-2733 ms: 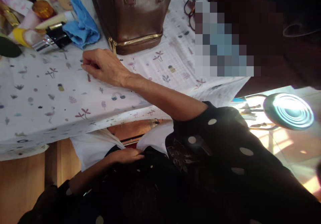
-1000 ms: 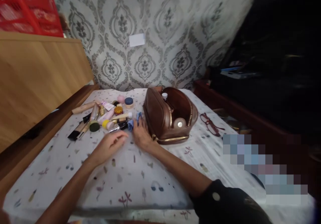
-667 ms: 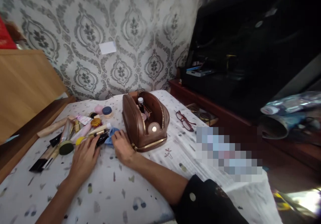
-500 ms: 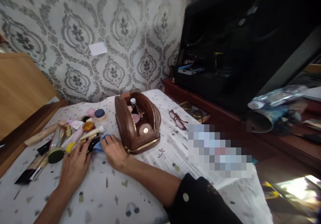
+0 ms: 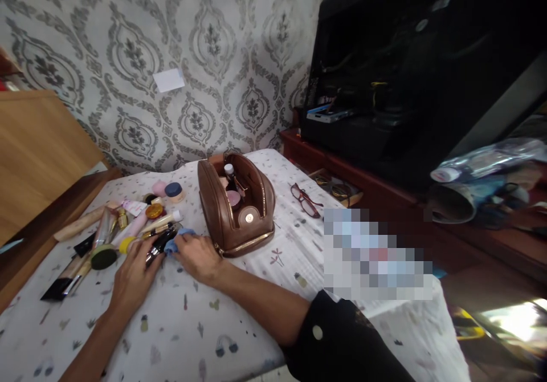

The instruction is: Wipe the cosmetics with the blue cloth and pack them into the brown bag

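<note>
My left hand (image 5: pixel 135 275) is closed around a glossy black cosmetic item with a silvery part (image 5: pixel 157 247); its exact kind is unclear. In my right hand (image 5: pixel 199 258) is a crumpled blue cloth (image 5: pixel 183 238), pressed against the far end of that black item. Just beyond my right wrist stands a brown cosmetic bag (image 5: pixel 213 205), unzipped at the top, with a white-capped bottle (image 5: pixel 229 171) and a round pink item (image 5: pixel 233 198) inside. Left of my hands lie several cosmetics, among them a dark green-lidded jar (image 5: pixel 103 257), an amber-lidded jar (image 5: pixel 154 211) and a blue-lidded jar (image 5: pixel 174 192).
A patterned white cloth (image 5: pixel 179 325) covers the surface. Brown-framed glasses (image 5: pixel 306 200) lie right of the bag, near a pixelated patch. A wooden panel (image 5: pixel 43 154) borders the left side; a large black screen (image 5: pixel 397 85) and a plastic bottle (image 5: pixel 487 162) are at right.
The camera view has shifted slightly. My hands stay together at the black item, which shows more of its silvery part, and the blue cloth has changed shape around its end.
</note>
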Motion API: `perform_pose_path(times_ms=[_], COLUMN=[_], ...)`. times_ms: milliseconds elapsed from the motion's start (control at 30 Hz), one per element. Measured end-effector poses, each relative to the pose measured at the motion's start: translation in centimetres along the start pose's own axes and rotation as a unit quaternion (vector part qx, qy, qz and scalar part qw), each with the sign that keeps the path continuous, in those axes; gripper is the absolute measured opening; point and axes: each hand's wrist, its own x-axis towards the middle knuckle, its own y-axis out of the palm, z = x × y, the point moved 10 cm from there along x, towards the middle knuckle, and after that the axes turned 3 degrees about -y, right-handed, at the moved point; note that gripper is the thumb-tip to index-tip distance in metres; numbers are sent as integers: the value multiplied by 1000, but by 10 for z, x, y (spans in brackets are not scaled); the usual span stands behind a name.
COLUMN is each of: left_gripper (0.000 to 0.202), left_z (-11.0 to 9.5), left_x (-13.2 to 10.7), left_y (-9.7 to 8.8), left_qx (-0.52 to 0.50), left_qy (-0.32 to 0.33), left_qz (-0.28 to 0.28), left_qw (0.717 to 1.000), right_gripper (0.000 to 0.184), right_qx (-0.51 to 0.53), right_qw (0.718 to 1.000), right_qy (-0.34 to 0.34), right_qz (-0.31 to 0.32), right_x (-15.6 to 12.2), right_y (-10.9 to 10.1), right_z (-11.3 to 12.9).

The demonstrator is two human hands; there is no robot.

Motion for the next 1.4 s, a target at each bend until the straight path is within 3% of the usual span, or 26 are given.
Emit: perform_pose_path(times_ms=[200,367,533,600,667,767,933,1033,1133,1233,1300,1400], left_gripper=[41,32,26,23,22,21,27,20,12,28,34,23], left_z=[3,3,0,-5,-13,-34,-67,-72,-85,-88,-85,-83], left_x=[1,0,0,-2,-5,-11,-10,-7,-8,-13,-15,-11], left_y=[-7,-19,-30,-35,-41,-50,-50,-49,-32,-1,14,23], left_qx=[-114,-182,-218,-235,-239,-228,-253,-264,-203,-116,-83,-109], left_qy=[-12,-41,-45,-39,-30,8,73,89,136,155,154,160], left_qz=[-28,-73,-105,-116,-127,-146,-109,-105,-39,50,73,80], left_qw=[993,980,969,964,962,963,959,955,969,980,982,978], right_gripper=[33,40,26,29,44,52,31,25,32,35,35,36], right_qx=[4,27,61,69,85,128,236,305,338,355,367,397], right_qw=[1000,997,993,988,982,974,951,926,904,889,879,863], right_qy=[-8,-64,-82,-88,-110,-130,-98,-2,83,100,96,90], right_qz=[1,-18,-60,-102,-131,-132,-175,-220,-247,-272,-290,-298], right_x=[-1,-1,-1,-1,-1,0,1,1,-3,-6,-7,-6], right_y=[-2,1,-3,-9,-12,-8,-12,-14,-10,-11,-12,-11], right_z=[1,8,10,10,13,14,-2,-26,-44,-50,-51,-52])
